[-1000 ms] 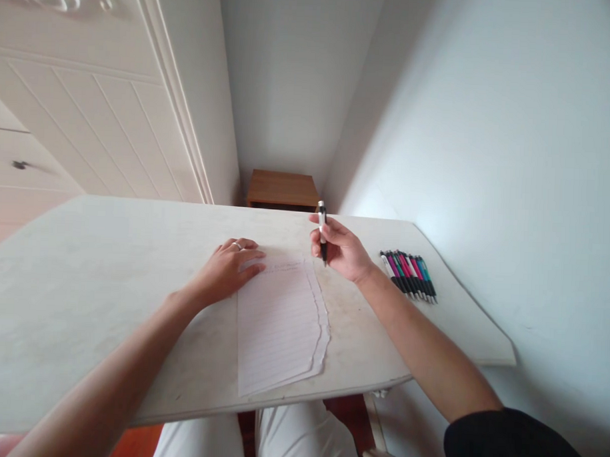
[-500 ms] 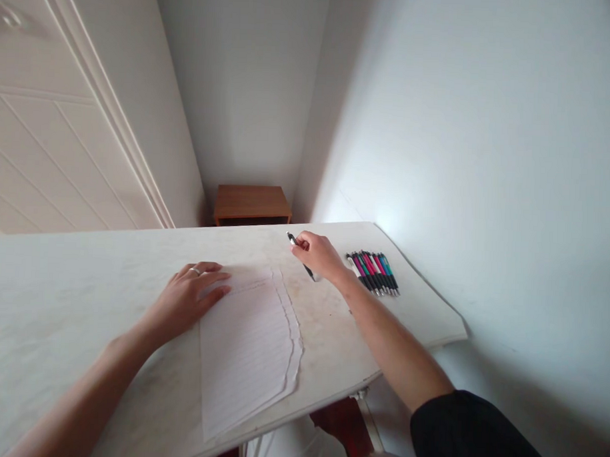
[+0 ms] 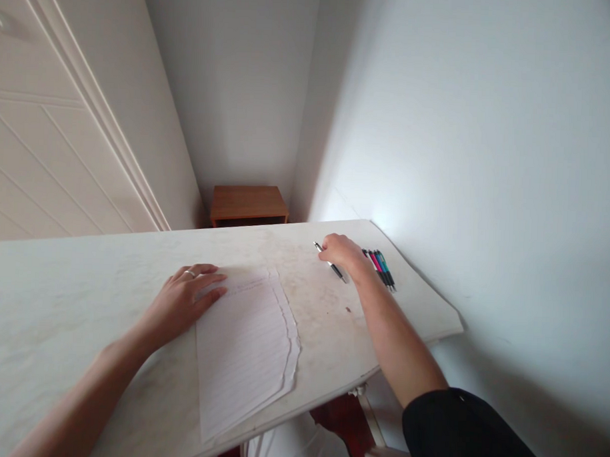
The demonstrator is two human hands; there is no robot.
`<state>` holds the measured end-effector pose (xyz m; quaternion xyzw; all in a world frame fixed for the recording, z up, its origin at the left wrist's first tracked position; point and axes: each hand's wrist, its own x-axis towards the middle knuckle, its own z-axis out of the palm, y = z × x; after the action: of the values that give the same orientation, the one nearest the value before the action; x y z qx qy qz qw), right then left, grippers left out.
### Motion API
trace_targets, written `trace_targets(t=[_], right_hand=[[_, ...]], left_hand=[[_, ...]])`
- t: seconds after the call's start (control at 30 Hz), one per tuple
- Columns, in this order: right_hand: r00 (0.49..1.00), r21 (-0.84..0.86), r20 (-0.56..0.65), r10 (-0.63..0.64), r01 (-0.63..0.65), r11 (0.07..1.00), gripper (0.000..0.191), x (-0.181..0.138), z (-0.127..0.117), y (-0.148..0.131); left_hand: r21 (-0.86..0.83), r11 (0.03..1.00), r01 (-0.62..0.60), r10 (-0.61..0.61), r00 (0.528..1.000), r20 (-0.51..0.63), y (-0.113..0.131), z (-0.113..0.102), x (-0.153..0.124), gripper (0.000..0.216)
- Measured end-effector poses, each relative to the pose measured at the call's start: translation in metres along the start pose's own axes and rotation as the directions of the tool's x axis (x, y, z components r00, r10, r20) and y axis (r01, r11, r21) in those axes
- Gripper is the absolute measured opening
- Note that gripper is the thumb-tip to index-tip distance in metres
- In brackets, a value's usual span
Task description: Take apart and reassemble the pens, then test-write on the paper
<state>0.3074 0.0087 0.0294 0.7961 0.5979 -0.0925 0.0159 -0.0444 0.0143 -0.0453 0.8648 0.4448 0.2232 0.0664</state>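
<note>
My right hand (image 3: 341, 251) pinches a pen (image 3: 336, 271) with a white barrel and black grip, held slantwise close to the tabletop. Just right of that hand lies a row of pens (image 3: 383, 270) in pink, blue, teal and black, partly hidden behind my hand and forearm. My left hand (image 3: 195, 295), with a ring on one finger, rests with fingers stretched out over the upper left corner of some lined paper sheets (image 3: 245, 360). The sheets have torn right edges, and a little handwriting shows near the top.
The white table (image 3: 108, 275) ends at the wall (image 3: 462, 161) on the right, and its front edge is close to my lap. Beyond the far edge stands a small brown wooden table (image 3: 250, 201). A white panelled door (image 3: 52, 146) is at the left.
My right hand has moved right with the pen, towards the row of pens, and now covers part of it. My left hand stays on the paper. The view has shifted slightly.
</note>
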Motion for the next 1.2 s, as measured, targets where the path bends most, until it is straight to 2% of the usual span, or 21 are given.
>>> trace_targets(t=[0.17, 0.43, 0.67, 0.73, 0.87, 0.93, 1.0, 1.1, 1.2], right_hand=[[0.994, -0.031, 0.086, 0.072, -0.070, 0.997, 0.044, 0.001, -0.009, 0.016], [0.990, -0.041, 0.054, 0.128, -0.126, 0.991, 0.035, -0.007, -0.012, 0.019], [0.986, 0.003, -0.119, 0.119, -0.119, 0.993, 0.029, -0.033, -0.001, 0.021], [0.976, 0.065, -0.194, 0.099, -0.088, 0.994, 0.027, -0.046, 0.007, 0.027], [0.955, 0.171, -0.291, -0.051, 0.105, 0.980, 0.025, -0.077, 0.031, 0.040], [0.923, 0.193, -0.369, -0.114, 0.196, 0.961, 0.026, -0.091, 0.045, 0.045], [0.860, 0.143, -0.446, -0.247, 0.341, 0.929, 0.029, -0.100, 0.057, 0.047], [0.789, 0.052, -0.441, -0.427, 0.497, 0.866, 0.031, -0.101, 0.067, 0.046], [0.775, 0.027, -0.406, -0.485, 0.540, 0.841, 0.027, -0.098, 0.067, 0.046]], left_hand=[[-0.009, 1.000, 0.009, -0.009, 1.000, 0.005, 0.002, -0.001, 0.000, 0.047], [-0.049, 0.999, -0.011, 0.011, 1.000, -0.012, 0.007, -0.003, 0.000, 0.046], [-0.071, 0.997, -0.004, 0.003, 1.000, -0.016, 0.005, -0.001, 0.000, 0.044], [-0.073, 0.997, -0.006, 0.005, 1.000, -0.018, 0.005, -0.002, 0.000, 0.044], [-0.083, 0.996, -0.027, 0.026, 0.999, -0.025, 0.006, -0.003, 0.002, 0.045], [-0.087, 0.996, -0.036, 0.034, 0.999, -0.022, 0.006, -0.003, 0.002, 0.044], [-0.085, 0.996, -0.039, 0.037, 0.999, -0.024, 0.006, -0.003, 0.002, 0.043], [-0.085, 0.996, -0.032, 0.030, 0.999, -0.033, 0.005, -0.002, 0.001, 0.042], [-0.092, 0.995, -0.026, 0.023, 0.999, -0.032, 0.005, -0.003, 0.001, 0.045]])
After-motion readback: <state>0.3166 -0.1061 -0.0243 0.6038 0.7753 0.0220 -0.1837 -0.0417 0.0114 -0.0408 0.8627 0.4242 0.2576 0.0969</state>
